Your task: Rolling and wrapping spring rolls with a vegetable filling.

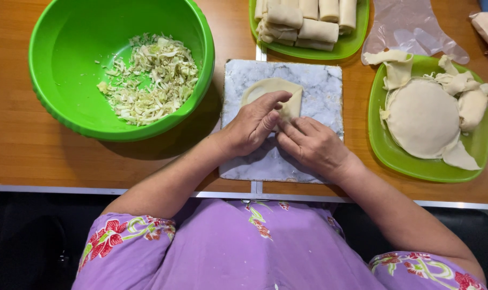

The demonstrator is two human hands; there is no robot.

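While on the marble tile (319, 80), wrapper (270, 88) under both hands' fingers (279, 110).

Bright green bowl (66, 75) at 10 o'clock, pale green-white cabbage shreds (150, 78). Grey-white marbled slab (319, 86) centre, cream wrapper (270, 88). Green plates (394, 156) at 12 and 3. Lilac blouse (254, 247), red floral print, at 6.
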